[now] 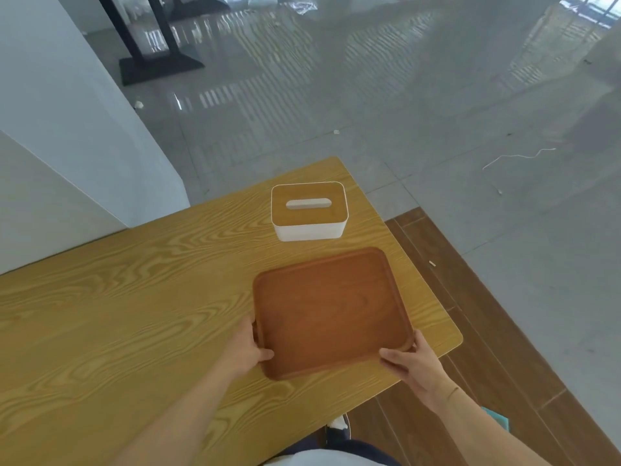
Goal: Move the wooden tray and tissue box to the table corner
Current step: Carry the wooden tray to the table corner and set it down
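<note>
Reddish-brown rectangular wooden tray (pixel 331 311) gripped at its near corners.
It was held by the left hand (pixel 247 349) and right hand (pixel 415 364), fingers closed on the rim, on the yellow wood-grain bench (pixel 117 314); the white wooden-lidded tissue box (pixel 309 211) was seen beyond, near the far corner.

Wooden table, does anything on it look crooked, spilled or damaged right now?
Nothing spilled or broken. The reddish-brown wooden tray sits slightly askew to the table edge, held at its near corners by both hands. The white tissue box with wooden lid stands upright; no tissue shows.
</note>
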Demonstrator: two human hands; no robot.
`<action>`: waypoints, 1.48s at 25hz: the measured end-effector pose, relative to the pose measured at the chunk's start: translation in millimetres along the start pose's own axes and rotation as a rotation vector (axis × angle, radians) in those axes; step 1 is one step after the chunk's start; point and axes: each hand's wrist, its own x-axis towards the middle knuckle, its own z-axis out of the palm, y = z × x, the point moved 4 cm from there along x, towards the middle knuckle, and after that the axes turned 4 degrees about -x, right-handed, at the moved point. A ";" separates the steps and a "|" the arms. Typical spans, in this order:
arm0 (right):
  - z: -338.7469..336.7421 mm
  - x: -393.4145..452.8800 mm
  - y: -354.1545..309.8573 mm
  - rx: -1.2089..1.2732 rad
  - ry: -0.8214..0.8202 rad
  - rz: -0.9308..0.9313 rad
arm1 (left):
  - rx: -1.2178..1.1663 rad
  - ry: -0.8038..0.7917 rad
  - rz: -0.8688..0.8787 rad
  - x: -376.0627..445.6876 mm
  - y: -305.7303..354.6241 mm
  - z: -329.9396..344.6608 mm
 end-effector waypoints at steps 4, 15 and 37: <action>22.9 -0.5 -6.8 0.148 -0.168 -0.014 | -0.105 0.158 0.015 -34.6 -10.9 -7.5; 118.6 -12.3 7.8 -0.247 -0.588 0.032 | -0.337 0.504 -0.094 -191.9 -68.1 -47.9; 306.1 -130.4 102.6 -0.591 -0.763 -0.159 | -0.427 0.737 -0.014 -354.6 -250.1 -147.9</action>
